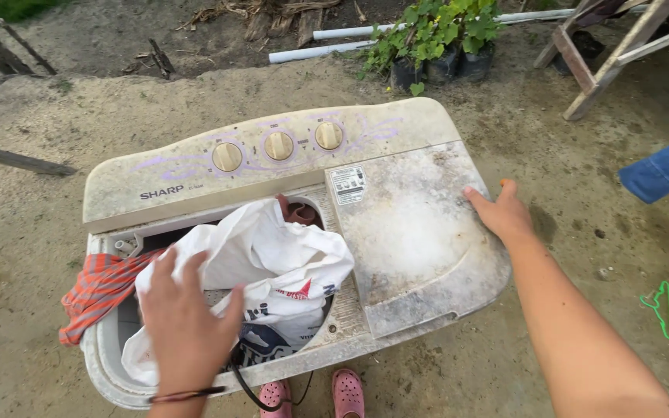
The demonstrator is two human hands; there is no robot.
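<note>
An old, stained twin-tub washing machine stands on bare ground in front of me. Its left tub is open and stuffed with a white garment printed in red and dark blue. My left hand lies spread on that garment, a thin band on the wrist. An orange striped cloth hangs over the tub's left rim. My right hand rests with fingers apart on the right edge of the shut lid, holding nothing. Three round knobs sit on the back panel.
My pink clogs show below the machine. Potted green plants and white pipes lie behind it. A wooden frame stands at top right, a blue cloth hangs at right, and a green hanger lies on the ground.
</note>
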